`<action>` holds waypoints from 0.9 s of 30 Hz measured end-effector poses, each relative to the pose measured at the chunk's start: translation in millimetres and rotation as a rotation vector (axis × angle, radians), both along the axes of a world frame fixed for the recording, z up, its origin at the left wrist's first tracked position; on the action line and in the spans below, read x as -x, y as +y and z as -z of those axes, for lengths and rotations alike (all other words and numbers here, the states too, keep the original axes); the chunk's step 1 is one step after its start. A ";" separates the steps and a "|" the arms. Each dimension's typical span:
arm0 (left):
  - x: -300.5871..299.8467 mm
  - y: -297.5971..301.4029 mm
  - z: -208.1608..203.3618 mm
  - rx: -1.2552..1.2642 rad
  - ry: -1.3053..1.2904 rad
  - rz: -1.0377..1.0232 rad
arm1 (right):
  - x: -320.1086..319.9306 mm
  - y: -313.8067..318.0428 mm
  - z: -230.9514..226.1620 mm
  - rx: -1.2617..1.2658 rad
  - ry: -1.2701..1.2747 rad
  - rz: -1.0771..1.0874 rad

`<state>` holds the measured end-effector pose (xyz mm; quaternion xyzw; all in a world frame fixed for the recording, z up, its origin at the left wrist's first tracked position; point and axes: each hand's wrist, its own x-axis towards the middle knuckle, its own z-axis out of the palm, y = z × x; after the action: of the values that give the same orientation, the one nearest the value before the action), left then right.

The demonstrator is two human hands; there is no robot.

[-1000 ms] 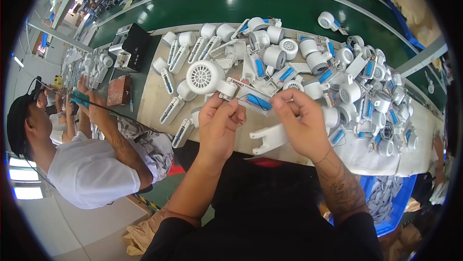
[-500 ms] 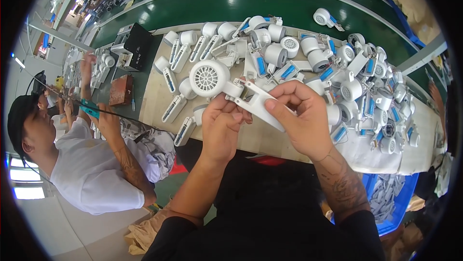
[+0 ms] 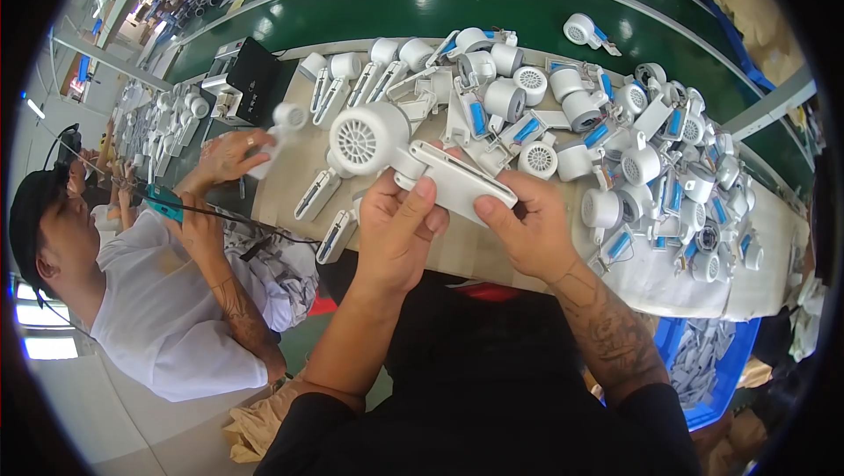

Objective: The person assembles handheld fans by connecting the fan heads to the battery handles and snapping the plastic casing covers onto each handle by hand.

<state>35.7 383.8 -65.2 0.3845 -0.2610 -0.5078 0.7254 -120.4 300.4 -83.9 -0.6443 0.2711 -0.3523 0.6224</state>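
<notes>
Glossy green surface (image 3: 492,1) is curving behind a matte beige worktable (image 3: 470,256), where white plastic fan units (image 3: 580,109) with slotted round heads are lying heaped. Over the near side, a smooth white fan (image 3: 415,160) with a bar-shaped handle (image 3: 466,184) is being held: left hand (image 3: 396,230) is curling part-closed around the joint end, right hand (image 3: 532,225) is pinching the handle's far end

You have bright, quite even light over the bench (image 3: 758,287), with soft shadows only. The window (image 3: 51,348) at your left is burned to white, and the green belt (image 3: 492,3) shows pale glare. Your hands (image 3: 394,234) look sharp; the co-worker's hand (image 3: 231,158) is slightly smeared. Straight edges bend toward the black rim.
</notes>
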 end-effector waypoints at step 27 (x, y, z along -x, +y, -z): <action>4.5 -14.6 14.8 0.057 0.193 -0.119 | -23.6 -14.9 -20.0 0.657 0.047 0.101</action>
<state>31.2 369.2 -80.0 0.3278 -0.1809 -0.4910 0.7866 -96.8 285.6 -63.9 -0.8043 0.1888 -0.4364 0.3565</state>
